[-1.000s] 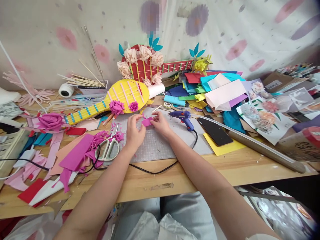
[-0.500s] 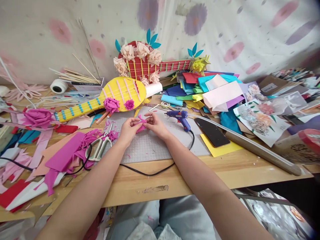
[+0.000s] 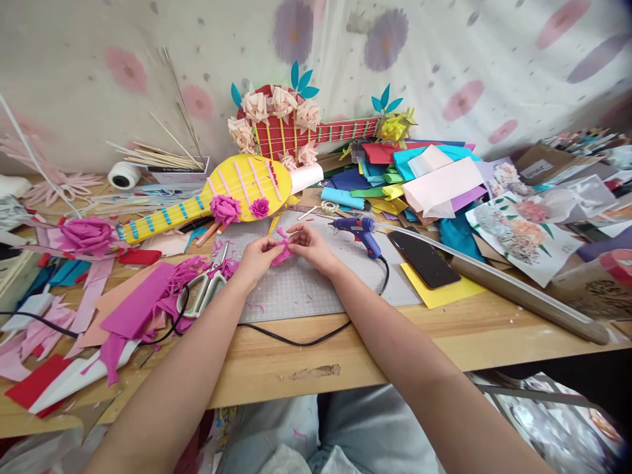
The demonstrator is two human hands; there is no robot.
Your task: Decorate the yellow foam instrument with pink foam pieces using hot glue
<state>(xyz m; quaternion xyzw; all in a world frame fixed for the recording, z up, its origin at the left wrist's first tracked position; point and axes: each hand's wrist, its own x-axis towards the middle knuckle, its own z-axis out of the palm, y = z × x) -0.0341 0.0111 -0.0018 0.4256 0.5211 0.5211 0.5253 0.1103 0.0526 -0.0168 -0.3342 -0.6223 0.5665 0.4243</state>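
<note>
Both hands are gripping the same magenta piece (image 3: pixel 282 255): the left hand (image 3: pixel 257 260) is pinching one side between thumb and fingers, the right hand (image 3: pixel 315 247) the other. The piece is hanging just above the mat (image 3: pixel 311 295), in front of the yellow lute (image 3: pixel 251 174); its narrow end is sticking up between the fingertips, and it is looking pinched and bent rather than flat.

Judging by the lute, much is already standing done: strings and fret strips are running along it, and two magenta flowers (image 3: pixel 226 209) are sitting on its lower edge. A larger flower (image 3: pixel 86 237) is lying by the neck's end; whether it is fixed there is hard to tell. Behind, the red guitar (image 3: pixel 273 140) is carrying a ring of pale flowers (image 3: pixel 284 102). The piece in hand is seemingly only at the shaping stage, not yet joined to anything. The glue gun (image 3: pixel 362 230) and scissors (image 3: pixel 211 276) are resting unheld, and a magenta sheet (image 3: pixel 138 299) is lying largely whole beside fringed scraps (image 3: pixel 187 276).

As for containers, a small box (image 3: pixel 180 174) is holding thin sticks (image 3: pixel 160 157). At the far right a tub (image 3: pixel 590 293) is standing, its contents too unclear to name.
</note>
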